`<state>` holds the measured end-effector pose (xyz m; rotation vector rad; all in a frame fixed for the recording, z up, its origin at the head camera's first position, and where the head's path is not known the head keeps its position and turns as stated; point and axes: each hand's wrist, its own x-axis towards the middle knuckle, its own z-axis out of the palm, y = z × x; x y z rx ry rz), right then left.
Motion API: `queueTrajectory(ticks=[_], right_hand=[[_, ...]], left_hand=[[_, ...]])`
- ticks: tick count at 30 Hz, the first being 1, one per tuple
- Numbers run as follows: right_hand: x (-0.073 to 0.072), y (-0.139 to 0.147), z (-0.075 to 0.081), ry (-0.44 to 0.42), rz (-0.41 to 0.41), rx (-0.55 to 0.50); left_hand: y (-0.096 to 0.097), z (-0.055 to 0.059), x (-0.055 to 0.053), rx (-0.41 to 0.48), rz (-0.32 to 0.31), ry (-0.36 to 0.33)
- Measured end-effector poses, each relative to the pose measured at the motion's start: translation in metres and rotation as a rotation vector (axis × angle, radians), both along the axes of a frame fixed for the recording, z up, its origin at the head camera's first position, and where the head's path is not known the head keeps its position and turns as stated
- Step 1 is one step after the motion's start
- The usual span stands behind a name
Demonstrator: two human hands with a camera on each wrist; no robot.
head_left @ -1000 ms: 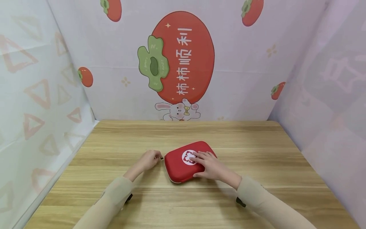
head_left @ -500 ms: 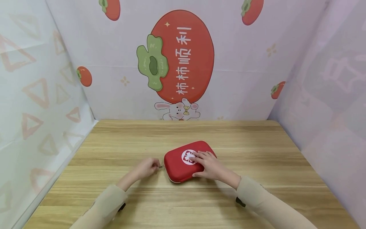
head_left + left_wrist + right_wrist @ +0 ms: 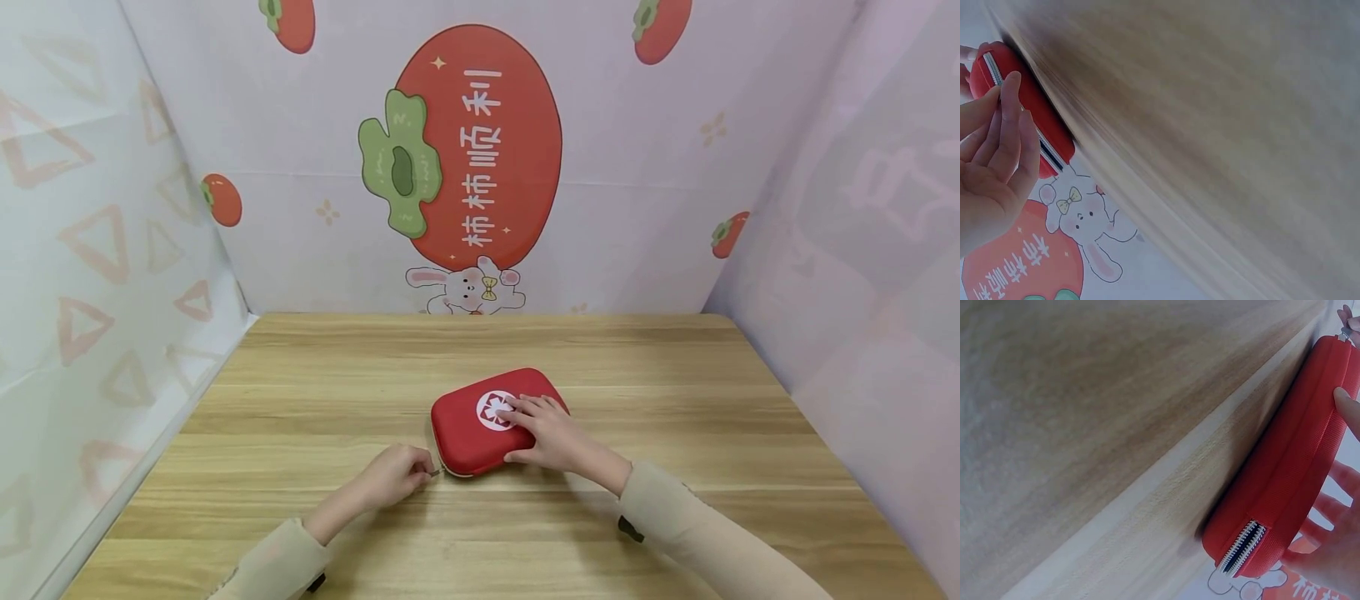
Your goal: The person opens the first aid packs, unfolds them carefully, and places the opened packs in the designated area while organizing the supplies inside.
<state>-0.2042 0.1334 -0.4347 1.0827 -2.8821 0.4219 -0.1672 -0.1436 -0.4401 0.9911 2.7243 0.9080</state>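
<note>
A red hard-shell zip case (image 3: 461, 433) with a white round emblem (image 3: 495, 411) lies slightly turned on the wooden table. My left hand (image 3: 396, 477) pinches the zipper pull (image 3: 437, 472) at its front left corner. In the left wrist view, the zip (image 3: 1050, 153) runs past those fingers, with a dark gap between the teeth at its far end. Parted zip teeth (image 3: 1243, 549) also show on the case's end in the right wrist view. My right hand (image 3: 553, 435) rests on the lid with spread, extended fingers, its thumb against the front side. The case's inside is hidden.
The wooden table (image 3: 637, 367) reaches back to a white cloth (image 3: 637, 250) printed with persimmons and a rabbit. Similar cloth walls stand on the left (image 3: 112, 333) and right (image 3: 862, 292).
My left hand has drawn the zipper pull along the left end of the case, toward me and round to the front left corner. The right hand and the case stay nearly still.
</note>
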Motion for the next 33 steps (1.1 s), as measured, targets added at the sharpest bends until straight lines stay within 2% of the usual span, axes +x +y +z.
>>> queueTrajectory(ticks=[4,12,18,22,29,33], right_hand=[[0.000,-0.001,0.000,-0.006,-0.004,0.000],[0.000,-0.001,-0.001,-0.001,-0.003,0.001],[0.000,0.000,-0.001,0.006,-0.010,0.007],[0.001,-0.001,-0.001,0.004,-0.005,0.001],[0.002,0.000,0.000,-0.010,0.006,0.003],[0.005,0.004,0.004,-0.049,0.028,-0.058]], left_hand=[[0.003,0.001,0.003,-0.006,-0.009,0.021],[0.017,-0.001,0.010,-0.049,-0.070,0.076],[0.028,-0.002,0.012,-0.060,-0.084,0.092],[0.032,-0.003,0.012,-0.046,-0.074,0.067],[0.031,-0.005,0.011,-0.019,-0.040,-0.016],[0.028,-0.002,0.011,-0.013,-0.043,-0.026]])
